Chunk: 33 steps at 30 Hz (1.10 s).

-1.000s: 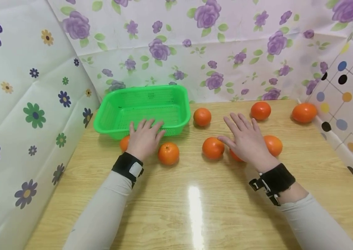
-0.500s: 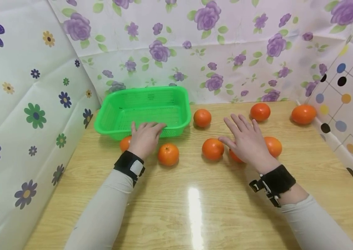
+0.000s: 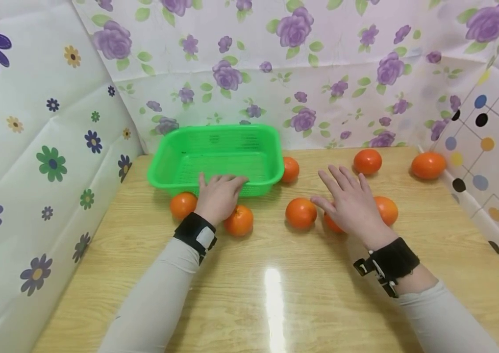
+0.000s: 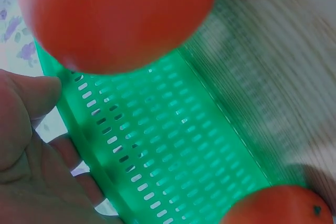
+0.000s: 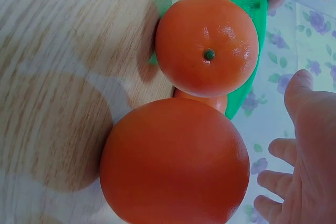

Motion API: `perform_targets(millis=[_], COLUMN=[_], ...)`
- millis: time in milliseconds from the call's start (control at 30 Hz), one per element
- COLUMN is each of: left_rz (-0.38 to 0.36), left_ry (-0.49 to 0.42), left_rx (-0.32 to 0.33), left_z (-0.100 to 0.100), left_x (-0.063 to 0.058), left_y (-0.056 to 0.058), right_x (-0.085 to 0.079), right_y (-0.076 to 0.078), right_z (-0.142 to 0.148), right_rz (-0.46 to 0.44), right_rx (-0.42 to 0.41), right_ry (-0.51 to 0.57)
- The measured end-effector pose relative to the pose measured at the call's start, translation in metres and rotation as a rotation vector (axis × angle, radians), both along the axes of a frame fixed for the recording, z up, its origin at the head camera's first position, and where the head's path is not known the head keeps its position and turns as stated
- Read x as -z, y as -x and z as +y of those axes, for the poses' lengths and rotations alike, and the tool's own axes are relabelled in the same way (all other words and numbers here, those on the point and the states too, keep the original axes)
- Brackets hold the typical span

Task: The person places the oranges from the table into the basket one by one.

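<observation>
My left hand grips the front rim of a green perforated plastic basket; in the left wrist view the thumb lies on the outer side and the other fingers go over the rim. An orange and another round fruit sit on either side of that wrist. My right hand, fingers spread and holding nothing, is over a red-orange fruit that it partly covers. Beside it are an orange to the left and a fruit to the right.
Behind the basket's right end an orange is partly hidden. Two red-orange fruits, one at the back and one by the right wall, lie on the wooden table. Patterned sheets enclose the back and sides.
The left hand has closed on the basket's rim and shifted the basket to the right, so it now overlaps the orange beside it. My right hand has stayed in place.
</observation>
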<state>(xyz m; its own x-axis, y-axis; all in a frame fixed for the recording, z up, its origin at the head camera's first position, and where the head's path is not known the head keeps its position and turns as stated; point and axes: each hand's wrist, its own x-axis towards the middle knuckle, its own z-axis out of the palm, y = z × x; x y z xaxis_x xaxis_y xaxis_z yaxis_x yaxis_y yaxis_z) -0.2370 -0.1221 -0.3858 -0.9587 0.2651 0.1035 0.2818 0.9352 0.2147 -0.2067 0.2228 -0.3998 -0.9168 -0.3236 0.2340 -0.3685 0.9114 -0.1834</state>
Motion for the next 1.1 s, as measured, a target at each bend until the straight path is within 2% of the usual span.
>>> perform_targets(millis=[233, 500, 933, 1100], left_rz=[-0.003, -0.047, -0.051, -0.057], left_ry=[0.022, 0.018, 0.015, 0.047], left_rx=[0.026, 0.057, 0.076, 0.084], left_z=[0.014, 0.029, 0.061, 0.074], left_x=[-0.003, -0.009, -0.005, -0.006], left_y=[-0.002, -0.005, -0.001, 0.0], right_x=[0.002, 0.005, 0.003, 0.001], right_y=[0.0, 0.002, 0.001, 0.001], right_z=[0.002, 0.006, 0.011, 0.015], right_rz=[0.0, -0.021, -0.023, -0.017], right_rx=[0.004, 0.02, 0.033, 0.038], right_ry=[0.001, -0.001, 0.007, 0.006])
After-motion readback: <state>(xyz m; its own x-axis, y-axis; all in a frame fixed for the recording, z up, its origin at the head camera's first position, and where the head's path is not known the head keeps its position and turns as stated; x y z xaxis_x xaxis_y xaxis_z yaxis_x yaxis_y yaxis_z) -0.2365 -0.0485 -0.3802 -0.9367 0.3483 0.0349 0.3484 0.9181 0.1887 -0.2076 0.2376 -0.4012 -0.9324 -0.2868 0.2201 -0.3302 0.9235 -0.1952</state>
